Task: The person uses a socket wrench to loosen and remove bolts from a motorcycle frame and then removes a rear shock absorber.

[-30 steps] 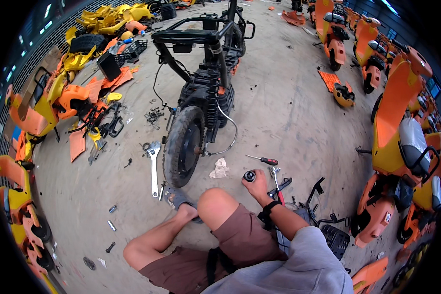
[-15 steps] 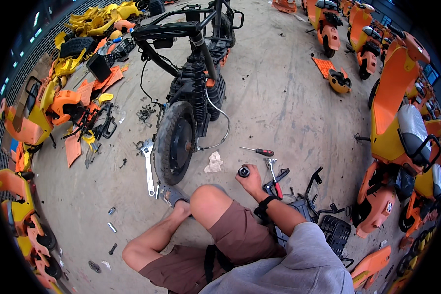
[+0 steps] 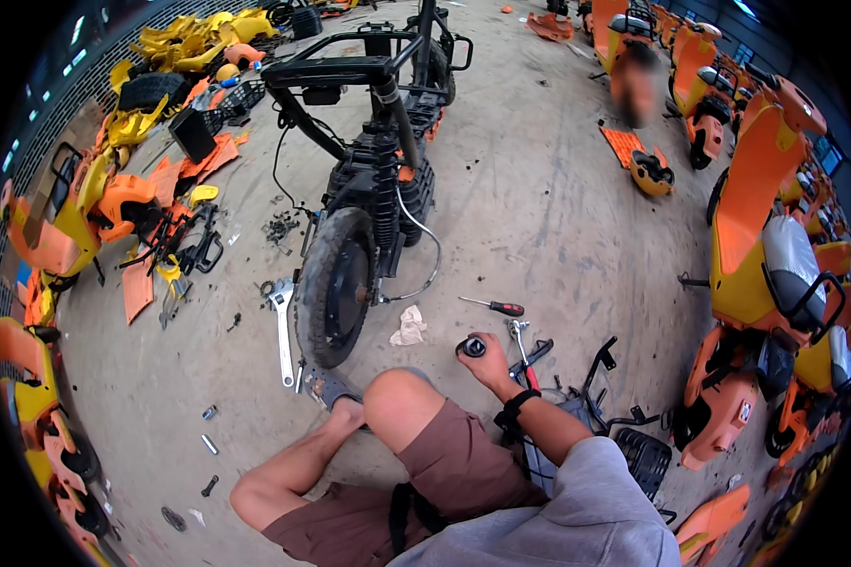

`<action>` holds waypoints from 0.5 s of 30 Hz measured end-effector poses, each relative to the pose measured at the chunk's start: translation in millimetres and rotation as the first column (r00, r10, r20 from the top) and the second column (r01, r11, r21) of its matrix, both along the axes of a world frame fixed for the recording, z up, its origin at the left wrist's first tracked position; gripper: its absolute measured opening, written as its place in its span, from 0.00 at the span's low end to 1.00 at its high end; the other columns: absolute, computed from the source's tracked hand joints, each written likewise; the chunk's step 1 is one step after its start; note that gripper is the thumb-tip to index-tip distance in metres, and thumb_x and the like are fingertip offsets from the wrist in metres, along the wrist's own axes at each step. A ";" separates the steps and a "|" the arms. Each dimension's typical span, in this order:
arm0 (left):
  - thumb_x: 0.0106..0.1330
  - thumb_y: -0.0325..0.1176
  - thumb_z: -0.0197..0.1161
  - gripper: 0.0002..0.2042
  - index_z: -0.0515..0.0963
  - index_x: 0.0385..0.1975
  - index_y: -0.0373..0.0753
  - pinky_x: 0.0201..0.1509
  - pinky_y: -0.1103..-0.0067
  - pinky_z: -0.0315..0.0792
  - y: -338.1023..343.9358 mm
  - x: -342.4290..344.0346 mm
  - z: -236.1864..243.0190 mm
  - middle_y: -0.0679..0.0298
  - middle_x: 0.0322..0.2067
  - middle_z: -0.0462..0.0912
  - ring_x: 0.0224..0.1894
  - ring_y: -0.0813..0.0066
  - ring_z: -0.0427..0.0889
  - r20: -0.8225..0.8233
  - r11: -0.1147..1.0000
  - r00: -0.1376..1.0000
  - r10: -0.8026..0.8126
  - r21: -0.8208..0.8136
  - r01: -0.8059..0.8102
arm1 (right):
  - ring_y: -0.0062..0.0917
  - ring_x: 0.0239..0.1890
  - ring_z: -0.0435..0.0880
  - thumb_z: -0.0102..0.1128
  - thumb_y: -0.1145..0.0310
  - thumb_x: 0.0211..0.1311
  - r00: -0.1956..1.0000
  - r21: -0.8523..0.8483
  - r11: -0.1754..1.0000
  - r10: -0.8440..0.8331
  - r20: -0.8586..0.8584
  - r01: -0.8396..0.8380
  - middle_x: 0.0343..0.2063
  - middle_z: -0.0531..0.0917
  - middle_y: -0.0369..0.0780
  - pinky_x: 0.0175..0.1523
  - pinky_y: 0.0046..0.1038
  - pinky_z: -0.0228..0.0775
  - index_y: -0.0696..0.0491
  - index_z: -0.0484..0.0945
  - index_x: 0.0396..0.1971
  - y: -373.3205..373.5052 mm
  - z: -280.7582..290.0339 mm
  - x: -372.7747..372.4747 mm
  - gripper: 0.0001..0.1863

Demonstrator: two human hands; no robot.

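Observation:
My right hand (image 3: 492, 364) is closed around a short dark cylinder (image 3: 471, 348) with a round, shiny end that faces up; its exact kind I cannot make out. Below the hand, the wrist wears a black band. Close by on the right lies a ratchet wrench (image 3: 520, 342) with a red handle, partly behind the hand. A screwdriver (image 3: 492, 306) with a red and black handle rests just beyond. To the left stands the front wheel (image 3: 334, 288) of a stripped black scooter frame (image 3: 378, 151), apart from my hand. My left hand does not show.
A large adjustable wrench (image 3: 284, 335) lies left of the wheel, and crumpled paper (image 3: 408, 326) right of it. Black brackets and a black basket (image 3: 643, 460) are beside my right arm. Orange and yellow scooters (image 3: 761, 236) line the right side; yellow body panels (image 3: 194, 42) are heaped far left.
My right hand has moved slightly toward me, still gripping the dark cylinder, which is turned a little. The view has shifted slightly. The tools on the floor stay put.

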State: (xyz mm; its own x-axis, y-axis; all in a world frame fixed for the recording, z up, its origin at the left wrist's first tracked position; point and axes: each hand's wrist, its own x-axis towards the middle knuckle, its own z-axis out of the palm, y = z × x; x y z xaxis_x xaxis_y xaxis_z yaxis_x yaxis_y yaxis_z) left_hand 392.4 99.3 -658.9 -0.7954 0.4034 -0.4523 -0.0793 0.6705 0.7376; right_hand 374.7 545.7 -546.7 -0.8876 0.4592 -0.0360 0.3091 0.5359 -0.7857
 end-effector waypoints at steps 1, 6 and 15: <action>0.62 0.51 0.58 0.27 0.70 0.53 0.35 0.54 0.74 0.69 -2.2 2.2 0.4 0.52 0.49 0.77 0.54 0.69 0.72 0.000 1.000 1.000 0.015 -0.006 -0.015 | 0.41 0.49 0.77 0.71 0.59 0.43 1.000 -0.006 1.000 0.010 -0.019 -0.010 0.45 0.77 0.45 0.54 0.35 0.70 0.51 0.77 0.43 1.4 -0.1 0.8 0.25; 0.62 0.53 0.58 0.29 0.68 0.54 0.35 0.56 0.74 0.68 -17.7 20.2 6.2 0.52 0.51 0.75 0.55 0.70 0.70 0.010 0.995 0.995 0.100 -0.025 -0.099 | 0.42 0.48 0.77 0.72 0.60 0.42 0.999 -0.015 0.999 0.046 -0.025 -0.046 0.43 0.77 0.46 0.55 0.34 0.70 0.54 0.78 0.42 1.0 -1.1 3.2 0.25; 0.61 0.56 0.57 0.33 0.64 0.57 0.36 0.58 0.75 0.67 -41.3 48.8 15.2 0.52 0.53 0.73 0.58 0.71 0.66 0.035 0.973 0.974 0.223 -0.070 -0.220 | 0.42 0.48 0.78 0.72 0.60 0.43 0.998 0.026 0.998 0.056 -0.030 -0.055 0.42 0.78 0.48 0.55 0.35 0.69 0.54 0.79 0.42 0.5 -2.5 -1.2 0.24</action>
State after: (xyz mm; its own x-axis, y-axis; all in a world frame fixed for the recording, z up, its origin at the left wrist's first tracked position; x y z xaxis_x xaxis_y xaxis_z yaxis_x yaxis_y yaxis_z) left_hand 441.2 58.0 -643.8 -0.8413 0.1879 -0.5069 -0.2612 0.6797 0.6854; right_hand 373.5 546.2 -549.2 -0.9123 0.4096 0.0023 0.2545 0.5712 -0.7804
